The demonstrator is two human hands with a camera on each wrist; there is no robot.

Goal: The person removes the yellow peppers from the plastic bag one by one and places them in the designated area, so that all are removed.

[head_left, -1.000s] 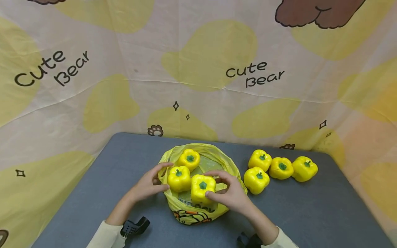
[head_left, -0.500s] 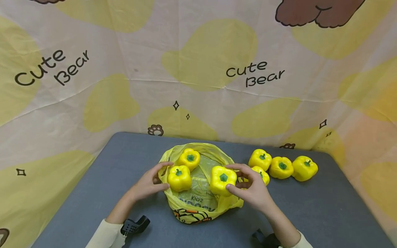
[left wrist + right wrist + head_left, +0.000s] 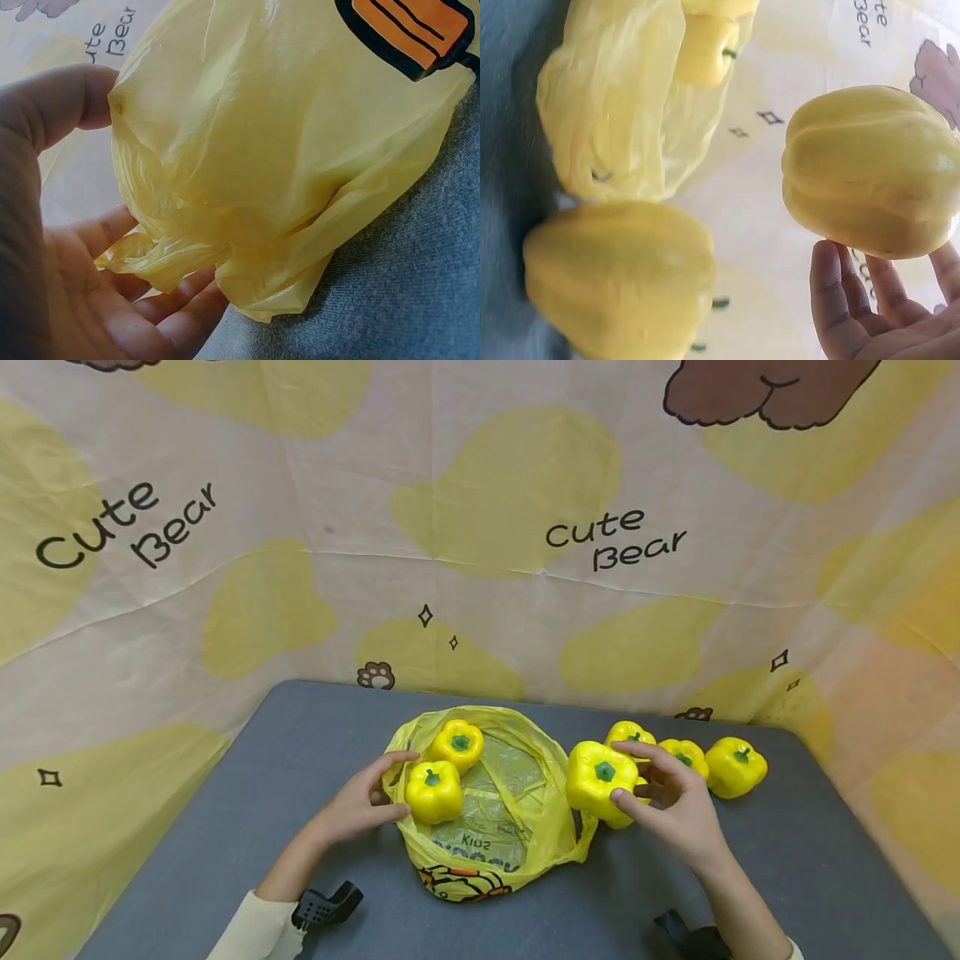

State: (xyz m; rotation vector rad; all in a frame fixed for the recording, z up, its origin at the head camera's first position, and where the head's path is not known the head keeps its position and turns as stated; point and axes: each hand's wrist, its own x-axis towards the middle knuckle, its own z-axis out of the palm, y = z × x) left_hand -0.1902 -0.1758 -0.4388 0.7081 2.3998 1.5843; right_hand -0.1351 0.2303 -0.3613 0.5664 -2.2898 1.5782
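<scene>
In the head view, my left hand [image 3: 367, 806] grips the left rim of a yellow plastic bag [image 3: 555, 847], which stands with its mouth open. Seen from the left wrist, the thumb is at the edge of the bag [image 3: 247, 172] and the other fingers reach behind its crumpled side. Two yellow bell peppers with green stems, one farther back [image 3: 455, 745] and one nearer [image 3: 433, 795], lie inside the bag's left part. My right hand [image 3: 675, 806] holds another yellow bell pepper [image 3: 592, 777] by its right side, raised beyond the bag's right rim. The right wrist view shows this pepper [image 3: 870, 172] at the fingertips.
Several more yellow bell peppers, among them the rightmost pepper [image 3: 737, 768], sit on the grey table [image 3: 810, 860] right of the bag. The held pepper and right hand partly cover the nearer ones. A printed cloth [image 3: 480, 527] hangs behind the table.
My right hand has carried its bell pepper from above the bag's inside rightward, past the rim, in front of the peppers on the table. The left hand and the bagged peppers stay put.
</scene>
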